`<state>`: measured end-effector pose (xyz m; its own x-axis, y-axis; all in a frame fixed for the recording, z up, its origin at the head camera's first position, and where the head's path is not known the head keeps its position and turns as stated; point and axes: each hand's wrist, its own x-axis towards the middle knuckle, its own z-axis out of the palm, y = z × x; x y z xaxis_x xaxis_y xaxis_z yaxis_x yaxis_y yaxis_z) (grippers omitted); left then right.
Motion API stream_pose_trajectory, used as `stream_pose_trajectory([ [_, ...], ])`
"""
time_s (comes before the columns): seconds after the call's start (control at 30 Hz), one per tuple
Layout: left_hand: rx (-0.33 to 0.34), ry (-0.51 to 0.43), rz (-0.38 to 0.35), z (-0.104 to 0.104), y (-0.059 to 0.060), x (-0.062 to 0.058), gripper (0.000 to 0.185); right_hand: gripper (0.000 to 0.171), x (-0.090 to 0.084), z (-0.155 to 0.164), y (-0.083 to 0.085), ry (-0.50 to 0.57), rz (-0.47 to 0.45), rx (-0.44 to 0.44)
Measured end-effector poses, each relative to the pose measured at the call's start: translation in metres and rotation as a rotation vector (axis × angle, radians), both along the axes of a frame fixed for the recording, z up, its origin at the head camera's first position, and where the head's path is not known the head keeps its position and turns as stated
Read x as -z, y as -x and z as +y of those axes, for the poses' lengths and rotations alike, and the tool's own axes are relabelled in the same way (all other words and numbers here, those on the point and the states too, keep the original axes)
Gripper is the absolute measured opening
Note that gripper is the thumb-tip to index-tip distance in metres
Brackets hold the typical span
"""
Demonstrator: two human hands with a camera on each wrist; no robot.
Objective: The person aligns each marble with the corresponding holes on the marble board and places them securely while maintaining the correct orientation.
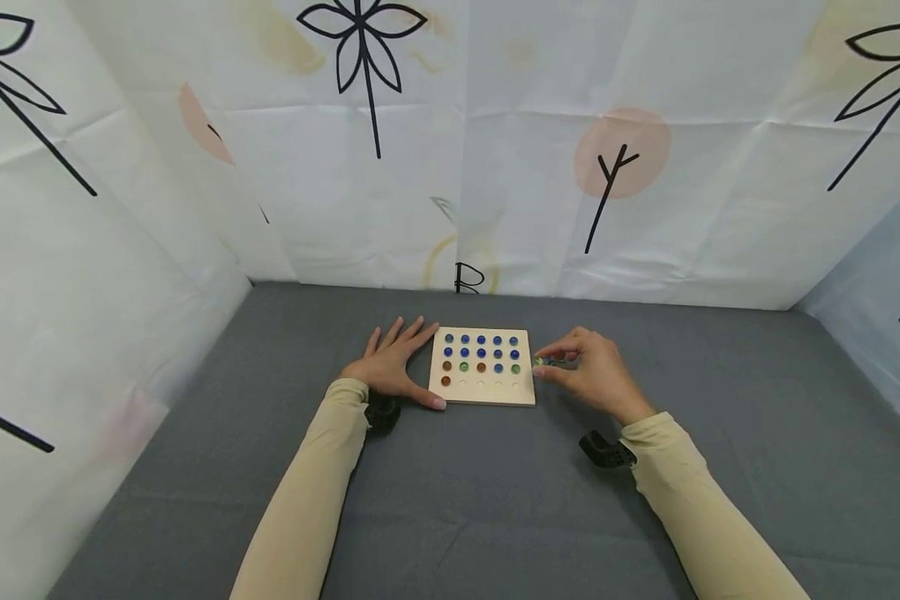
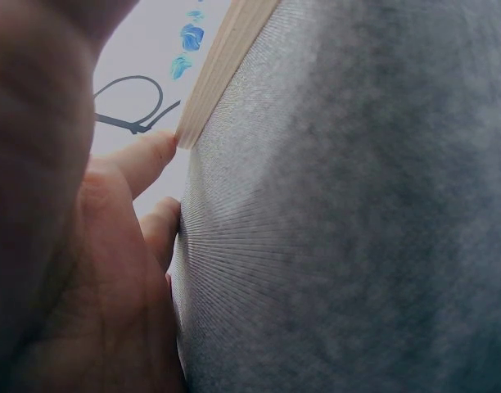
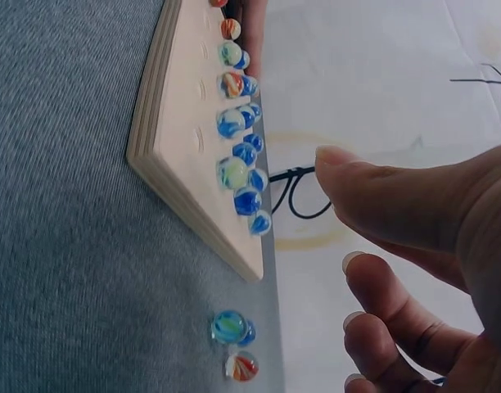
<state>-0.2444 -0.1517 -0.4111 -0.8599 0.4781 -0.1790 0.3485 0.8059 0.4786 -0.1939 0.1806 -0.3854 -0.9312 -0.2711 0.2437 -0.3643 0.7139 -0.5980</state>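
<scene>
A pale wooden board [image 1: 527, 394] with rows of round hollows lies on the grey cloth. Blue marbles [image 1: 482, 352] fill its two back rows; the third row mixes amber, green and blue. One amber marble [image 1: 446, 381] sits front left, beside bare hollows. Fingers spread, my left hand [image 1: 386, 367] rests at the board's left side, thumb at the front corner and index fingertip at the back one. Just right of the board, my right hand [image 1: 598, 377] hovers, thumb and fingers apart around loose marbles [image 1: 538, 361]. In the right wrist view, a blue-green marble [image 3: 229, 327] lies beyond the fingers.
Near the loose blue-green marble lie a blue one [image 3: 249, 332] and a red-and-white one [image 3: 241, 366]. Grey cloth [image 1: 450, 508] covers the table. White printed sheets [image 1: 525, 183] hang behind it and at both sides. Dark straps [image 1: 607, 450] circle the wrists.
</scene>
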Motion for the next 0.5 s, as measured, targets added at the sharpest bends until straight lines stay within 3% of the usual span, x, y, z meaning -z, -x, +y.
stream_pose_trajectory([
  [0.5,-0.004,0.008,-0.004,0.002,-0.001,-0.003,0.123,0.02,-0.004,-0.027,-0.001,0.02,0.009,-0.058],
])
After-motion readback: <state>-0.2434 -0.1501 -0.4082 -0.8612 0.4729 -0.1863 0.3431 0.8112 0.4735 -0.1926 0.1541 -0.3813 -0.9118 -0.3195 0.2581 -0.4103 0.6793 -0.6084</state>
